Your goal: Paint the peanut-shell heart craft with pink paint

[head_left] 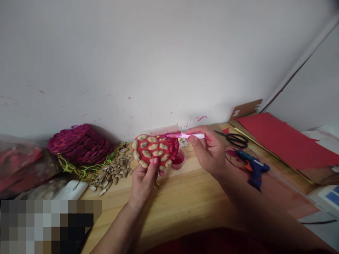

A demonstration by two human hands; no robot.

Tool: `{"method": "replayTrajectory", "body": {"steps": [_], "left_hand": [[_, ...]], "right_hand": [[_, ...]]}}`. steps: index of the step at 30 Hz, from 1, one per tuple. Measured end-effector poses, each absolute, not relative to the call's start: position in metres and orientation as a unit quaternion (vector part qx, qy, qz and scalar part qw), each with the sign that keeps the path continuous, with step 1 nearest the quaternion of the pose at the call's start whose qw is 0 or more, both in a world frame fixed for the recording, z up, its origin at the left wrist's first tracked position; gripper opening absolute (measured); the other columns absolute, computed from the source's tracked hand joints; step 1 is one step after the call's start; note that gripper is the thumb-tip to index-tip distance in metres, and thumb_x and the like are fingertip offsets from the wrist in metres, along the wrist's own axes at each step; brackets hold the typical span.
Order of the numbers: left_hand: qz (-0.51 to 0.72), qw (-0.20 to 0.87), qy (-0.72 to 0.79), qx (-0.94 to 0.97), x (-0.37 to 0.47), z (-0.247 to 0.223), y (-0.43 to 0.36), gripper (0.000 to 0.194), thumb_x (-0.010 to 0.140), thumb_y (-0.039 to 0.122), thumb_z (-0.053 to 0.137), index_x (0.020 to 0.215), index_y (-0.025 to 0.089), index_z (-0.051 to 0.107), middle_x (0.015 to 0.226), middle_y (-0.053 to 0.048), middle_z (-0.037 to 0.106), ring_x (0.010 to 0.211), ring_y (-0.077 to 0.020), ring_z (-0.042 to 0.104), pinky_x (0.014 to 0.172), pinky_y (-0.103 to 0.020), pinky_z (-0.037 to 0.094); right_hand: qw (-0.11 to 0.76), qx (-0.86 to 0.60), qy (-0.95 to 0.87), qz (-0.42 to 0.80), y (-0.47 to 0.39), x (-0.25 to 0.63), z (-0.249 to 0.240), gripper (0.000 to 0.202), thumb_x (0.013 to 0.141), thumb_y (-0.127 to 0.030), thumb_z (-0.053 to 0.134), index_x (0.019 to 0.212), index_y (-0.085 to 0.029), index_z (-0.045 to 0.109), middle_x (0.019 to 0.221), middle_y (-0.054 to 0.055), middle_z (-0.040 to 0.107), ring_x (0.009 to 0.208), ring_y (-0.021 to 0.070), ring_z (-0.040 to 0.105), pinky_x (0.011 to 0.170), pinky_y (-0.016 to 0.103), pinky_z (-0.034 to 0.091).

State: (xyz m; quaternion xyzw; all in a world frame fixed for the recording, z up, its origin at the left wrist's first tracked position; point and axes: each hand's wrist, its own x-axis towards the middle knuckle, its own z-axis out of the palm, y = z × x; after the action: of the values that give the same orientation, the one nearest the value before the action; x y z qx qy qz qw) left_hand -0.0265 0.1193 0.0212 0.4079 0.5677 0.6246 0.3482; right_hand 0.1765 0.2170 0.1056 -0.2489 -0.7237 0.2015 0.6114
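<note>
A red piece covered with peanut shells (pixel 153 152) is held up by my left hand (pixel 144 180), thumb on its front lower edge. Shells on its right side are coated wet magenta; the others are plain tan. My right hand (pixel 212 150) grips a white brush (pixel 196 135) whose pink-stained tip touches the top right of the piece. Just behind and below the piece's right edge stands a small clear cup (pixel 178 159) of red-pink liquid, partly hidden.
Loose peanut shells (pixel 115 173) and a magenta stack (pixel 81 144) lie at the left. On the right are black scissors (pixel 238 139), a blue glue gun (pixel 255 169) and red sheets (pixel 286 141). A pink-spotted white wall (pixel 159 70) rises behind the wooden table (pixel 182 204).
</note>
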Motion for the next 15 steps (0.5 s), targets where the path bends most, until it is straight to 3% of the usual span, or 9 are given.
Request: {"method": "replayTrajectory", "body": {"steps": [9, 15], "left_hand": [[0.651, 0.353, 0.543, 0.396, -0.0232, 0.0276, 0.1205, 0.048, 0.091, 0.062, 0.075, 0.074, 0.018, 0.068, 0.059, -0.002, 0.066, 0.044, -0.0086, 0.043, 0.041, -0.022, 0.030], [0.653, 0.355, 0.537, 0.399, -0.0220, 0.0279, 0.1192, 0.047, 0.091, 0.061, 0.077, 0.079, 0.016, 0.071, 0.062, -0.003, 0.068, 0.050, -0.0105, 0.052, 0.045, -0.022, 0.037]], "right_hand": [[0.612, -0.257, -0.724, 0.188, 0.2165, 0.1768, 0.1045, 0.011, 0.102, -0.030, 0.066, 0.105, -0.028, 0.076, 0.097, 0.002, 0.079, 0.092, 0.0208, 0.070, 0.088, 0.043, 0.053], [0.602, -0.253, -0.734, 0.187, 0.2172, 0.1769, 0.1053, 0.011, 0.102, -0.029, 0.066, 0.104, -0.027, 0.076, 0.095, 0.001, 0.079, 0.091, 0.0201, 0.070, 0.089, 0.043, 0.053]]}}
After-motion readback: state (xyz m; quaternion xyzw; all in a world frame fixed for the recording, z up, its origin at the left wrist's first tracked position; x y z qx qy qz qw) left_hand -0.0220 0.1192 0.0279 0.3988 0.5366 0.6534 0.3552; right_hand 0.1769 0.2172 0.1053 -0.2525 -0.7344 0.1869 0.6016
